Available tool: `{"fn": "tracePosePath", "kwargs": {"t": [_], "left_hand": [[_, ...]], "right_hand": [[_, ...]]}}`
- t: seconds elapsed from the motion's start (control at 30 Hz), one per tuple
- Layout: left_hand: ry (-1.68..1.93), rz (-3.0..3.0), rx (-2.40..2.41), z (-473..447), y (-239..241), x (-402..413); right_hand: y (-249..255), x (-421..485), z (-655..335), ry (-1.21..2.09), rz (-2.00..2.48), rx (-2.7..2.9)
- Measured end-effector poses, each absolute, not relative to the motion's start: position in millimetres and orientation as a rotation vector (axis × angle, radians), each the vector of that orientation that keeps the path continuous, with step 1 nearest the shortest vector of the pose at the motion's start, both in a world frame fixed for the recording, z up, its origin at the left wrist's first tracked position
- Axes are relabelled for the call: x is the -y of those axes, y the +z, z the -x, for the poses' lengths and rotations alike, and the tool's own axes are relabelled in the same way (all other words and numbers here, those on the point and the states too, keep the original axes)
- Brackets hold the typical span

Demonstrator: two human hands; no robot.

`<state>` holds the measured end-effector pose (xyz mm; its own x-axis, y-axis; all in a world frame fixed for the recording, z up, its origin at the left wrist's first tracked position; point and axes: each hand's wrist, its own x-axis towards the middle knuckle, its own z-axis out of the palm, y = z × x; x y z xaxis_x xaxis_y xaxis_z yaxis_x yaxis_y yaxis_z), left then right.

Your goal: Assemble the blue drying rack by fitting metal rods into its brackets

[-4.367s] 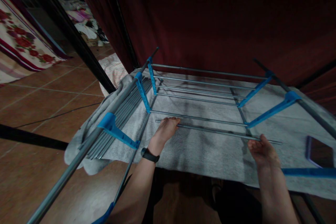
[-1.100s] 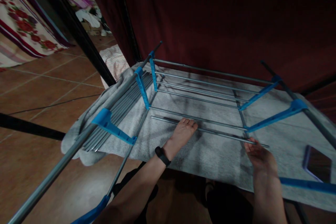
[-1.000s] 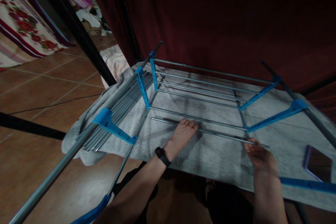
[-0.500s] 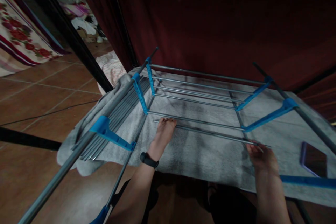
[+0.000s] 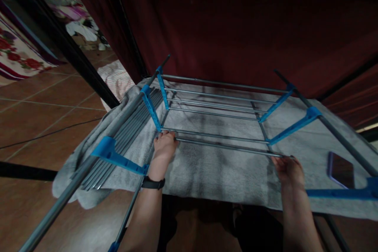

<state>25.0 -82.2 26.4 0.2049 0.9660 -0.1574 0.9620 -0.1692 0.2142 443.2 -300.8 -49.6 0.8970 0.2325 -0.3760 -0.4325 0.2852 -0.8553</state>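
Note:
A loose grey metal rod (image 5: 224, 147) lies crosswise between my hands, just in front of a fitted rod (image 5: 218, 135) of the rack. My left hand (image 5: 165, 143) is closed over its left end, close to a blue plastic bracket (image 5: 152, 110) and the left lower tube. My right hand (image 5: 288, 168) grips the right end from below, near the other blue bracket (image 5: 291, 128). The rack frame has thick grey side tubes (image 5: 339, 132) with blue brackets, and several thin rods span its far part. Fingertips of my left hand partly hide the rod's end.
A grey towel-like cloth (image 5: 218, 181) covers the surface beneath the rack. Several spare rods (image 5: 124, 141) lie bundled at left. A phone (image 5: 341, 169) rests at right by a blue bracket (image 5: 342, 193). A dark red curtain (image 5: 230, 27) hangs behind; black posts (image 5: 73, 55) stand at left.
My left hand has slid left along the rod to the left lower tube. The rod has shifted left with its right end nearer my right hand. The view has shifted slightly.

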Motion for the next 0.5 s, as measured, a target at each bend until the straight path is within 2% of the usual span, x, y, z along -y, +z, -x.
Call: {"fn": "tracePosePath", "kwargs": {"t": [0.23,0.5], "left_hand": [[0.266,-1.978,-1.835,-12.1,17.7,68.4],[1.041,-1.244,-1.568,-12.1,7.5,59.7]], "right_hand": [[-42.1,301.9,-442.1,0.501,1.209,-0.204],[-44.9,303.6,-443.0,0.513,1.161,-0.21]]}}
